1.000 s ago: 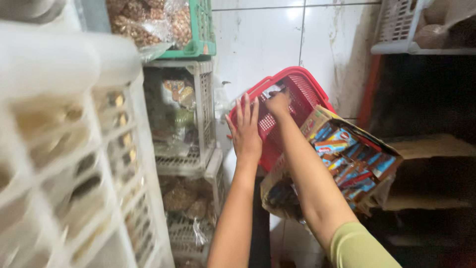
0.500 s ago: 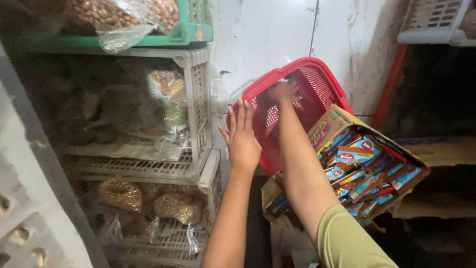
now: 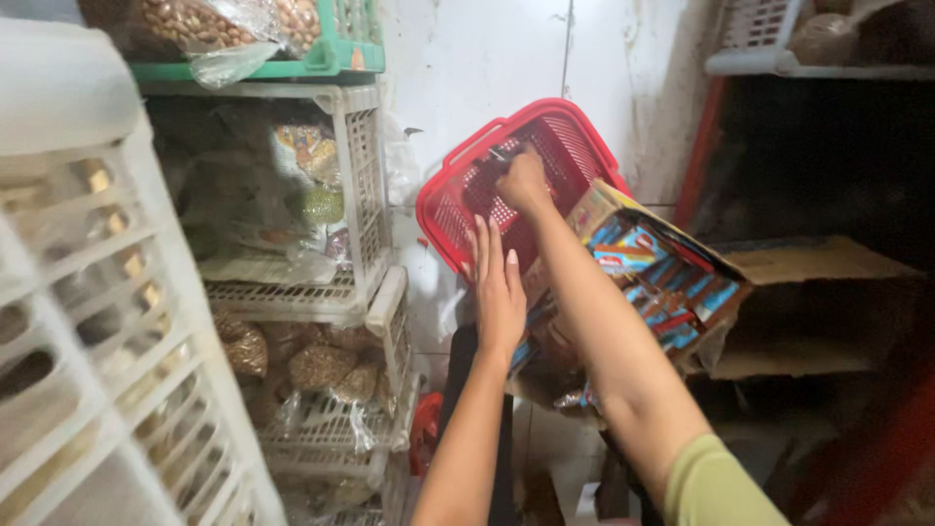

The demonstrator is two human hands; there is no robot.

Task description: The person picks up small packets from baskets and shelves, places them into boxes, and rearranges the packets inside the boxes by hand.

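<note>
The red plastic basket (image 3: 467, 195) stands tilted on its side against the white tiled wall (image 3: 487, 58), resting atop a cardboard box of wrapped snack bars (image 3: 662, 278). The right hand (image 3: 524, 182) reaches inside the basket, fingers curled; what it grips cannot be told. The left hand (image 3: 499, 292) lies flat, fingers extended, against the basket's lower rim, beside stacked white crates (image 3: 365, 195).

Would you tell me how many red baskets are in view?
1: the red basket leans against the white wall, right hand inside it, left hand at its lower rim. Others may be hidden.
</note>
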